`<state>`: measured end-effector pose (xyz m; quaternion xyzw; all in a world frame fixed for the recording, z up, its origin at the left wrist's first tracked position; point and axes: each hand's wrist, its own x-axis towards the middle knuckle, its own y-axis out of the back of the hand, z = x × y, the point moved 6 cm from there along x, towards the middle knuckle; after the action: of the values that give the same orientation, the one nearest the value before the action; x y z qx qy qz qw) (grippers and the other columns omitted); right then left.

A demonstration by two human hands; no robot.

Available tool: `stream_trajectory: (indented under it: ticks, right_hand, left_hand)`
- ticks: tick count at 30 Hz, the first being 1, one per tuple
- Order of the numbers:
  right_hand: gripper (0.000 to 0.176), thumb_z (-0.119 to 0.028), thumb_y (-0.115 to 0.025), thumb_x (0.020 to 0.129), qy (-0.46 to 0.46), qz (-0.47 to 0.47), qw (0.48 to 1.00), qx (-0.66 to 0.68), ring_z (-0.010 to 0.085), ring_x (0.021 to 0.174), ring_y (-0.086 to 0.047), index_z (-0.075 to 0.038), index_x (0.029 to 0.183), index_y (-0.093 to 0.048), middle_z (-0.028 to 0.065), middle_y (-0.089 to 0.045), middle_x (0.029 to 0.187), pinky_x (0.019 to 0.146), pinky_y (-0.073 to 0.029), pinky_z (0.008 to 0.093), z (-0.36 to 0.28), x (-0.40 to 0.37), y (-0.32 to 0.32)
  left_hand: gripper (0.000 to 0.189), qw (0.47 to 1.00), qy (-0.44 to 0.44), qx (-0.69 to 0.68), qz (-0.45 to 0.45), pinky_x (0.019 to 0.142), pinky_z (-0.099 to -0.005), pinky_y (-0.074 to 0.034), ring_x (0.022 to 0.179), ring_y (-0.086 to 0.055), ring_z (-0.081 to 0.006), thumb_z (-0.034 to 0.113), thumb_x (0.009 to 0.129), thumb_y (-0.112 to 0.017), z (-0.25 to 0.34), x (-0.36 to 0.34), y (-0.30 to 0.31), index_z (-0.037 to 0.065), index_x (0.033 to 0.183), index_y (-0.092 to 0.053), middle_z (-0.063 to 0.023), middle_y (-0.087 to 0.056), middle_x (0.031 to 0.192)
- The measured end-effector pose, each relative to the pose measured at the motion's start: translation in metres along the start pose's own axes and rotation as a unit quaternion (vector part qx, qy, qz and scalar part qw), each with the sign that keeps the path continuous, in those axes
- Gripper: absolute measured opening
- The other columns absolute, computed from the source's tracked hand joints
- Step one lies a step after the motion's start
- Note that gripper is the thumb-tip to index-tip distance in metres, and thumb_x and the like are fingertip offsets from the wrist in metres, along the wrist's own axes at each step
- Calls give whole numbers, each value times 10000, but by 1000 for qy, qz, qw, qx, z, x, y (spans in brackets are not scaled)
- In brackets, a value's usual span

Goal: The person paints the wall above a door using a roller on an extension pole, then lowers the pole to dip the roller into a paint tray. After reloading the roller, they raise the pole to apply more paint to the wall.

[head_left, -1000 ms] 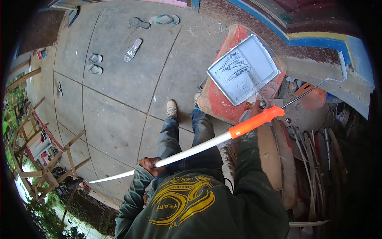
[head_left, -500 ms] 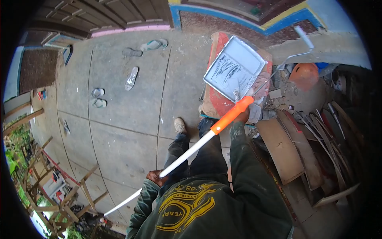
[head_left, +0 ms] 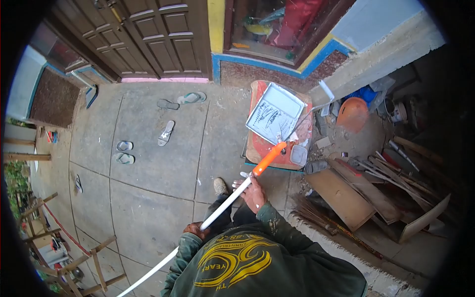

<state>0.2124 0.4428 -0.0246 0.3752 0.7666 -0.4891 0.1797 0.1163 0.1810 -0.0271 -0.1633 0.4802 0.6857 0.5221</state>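
A long white pole (head_left: 226, 204) with an orange grip (head_left: 268, 159) slants from the lower left up toward the paint tray. My left hand (head_left: 194, 229) is closed round its white shaft, close to my waist. Just below the orange grip, my right hand (head_left: 254, 194) lies against the shaft with fingers stretched out and whitish smears on the fingertips. Beyond the grip, a thin wire frame leads to a white paint roller (head_left: 326, 91), raised beside the wall. The paint tray (head_left: 292, 101), holding pale grey paint, and a paintbrush (head_left: 279, 138) rest on a red, paint-stained surface (head_left: 258, 148).
A small clear container (head_left: 298, 155) sits beside the tray. Boards (head_left: 341, 199) and scrap strips lie at the right, near an orange hard hat (head_left: 353, 114). Several sandals, including a silver one (head_left: 166, 133), are scattered on the concrete floor. A wooden frame (head_left: 94, 252) stands lower left.
My right hand has slid from the orange grip down to the white shaft, and its fingers have opened. The left hand keeps hold. My view has tilted up, showing more door and window.
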Motion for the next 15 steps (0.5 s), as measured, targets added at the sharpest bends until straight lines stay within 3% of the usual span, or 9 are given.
stream_trajectory:
  ticks: [2, 3, 5, 6, 7, 9, 11, 15]
  right_hand:
    - [455, -451, -424, 978, 23, 54, 998, -4, 293, 1019, -573, -53, 1195, -455, 146, -581, 1028, 909, -459, 465, 6, -1, 23]
    - [455, -451, -424, 978, 21, 42, 999, -15, 293, 1019, -573, -53, 1195, -455, 146, -581, 1028, 909, -459, 465, 7, -5, 22]
    - [360, -391, -454, 982, 34, 94, 995, 25, 267, 811, -597, -41, 1061, -466, 110, -549, 817, 812, -510, 455, 11, -14, 31]
    - [339, -386, -474, 975, 44, 121, 991, 24, 254, 782, -584, -50, 1023, -469, 89, -525, 785, 780, -520, 459, 16, -15, 39]
    - [339, -386, -474, 975, 40, 115, 992, 27, 254, 782, -584, -50, 1023, -469, 89, -525, 785, 780, -520, 459, 21, -18, 44]
    - [339, -391, -490, 967, 47, 86, 995, 28, 250, 779, -582, -56, 1017, -474, 82, -525, 797, 778, -524, 467, 29, -33, 56]
    - [364, -442, -504, 950, 42, 70, 996, 29, 236, 795, -573, -84, 1016, -496, 56, -535, 815, 799, -495, 443, 39, -55, 63]
    - [482, -532, -531, 903, 2, 44, 997, 64, 255, 856, -599, -87, 1079, -474, 69, -558, 869, 830, -494, 469, 53, -88, 78]
  left_hand:
    - [251, 999, -27, -2, 25, 678, -427, -516, 707, -655, -337, 357, 794, -676, 13, -19, 0, 135, 909, -652, -127, -669, 765]
    - [264, 998, -51, 3, 43, 666, -434, -516, 701, -653, -345, 358, 802, -671, 19, -30, -1, 125, 919, -628, -131, -666, 760]
    - [270, 994, -51, -9, 97, 640, -434, -514, 685, -650, -346, 356, 808, -669, 22, -65, -3, 119, 918, -604, -130, -659, 741]
    - [278, 989, -55, -8, 136, 613, -433, -511, 668, -646, -346, 355, 815, -668, 20, -80, -5, 112, 917, -581, -130, -652, 723]
    - [278, 988, -51, -5, 142, 613, -433, -511, 668, -646, -346, 355, 815, -668, 6, -93, -18, 112, 917, -581, -130, -652, 723]
    - [281, 966, -90, 34, 239, 564, -427, -501, 635, -639, -334, 354, 819, -680, -19, -138, -31, 114, 912, -567, -113, -643, 698]
    - [284, 967, -89, 4, 240, 523, -426, -483, 593, -626, -329, 362, 821, -691, -21, -174, -48, 111, 886, -574, -112, -624, 659]
    - [287, 936, -87, 65, 334, 478, -416, -458, 532, -605, -332, 370, 819, -700, -43, -239, -79, 105, 836, -589, -123, -603, 615]
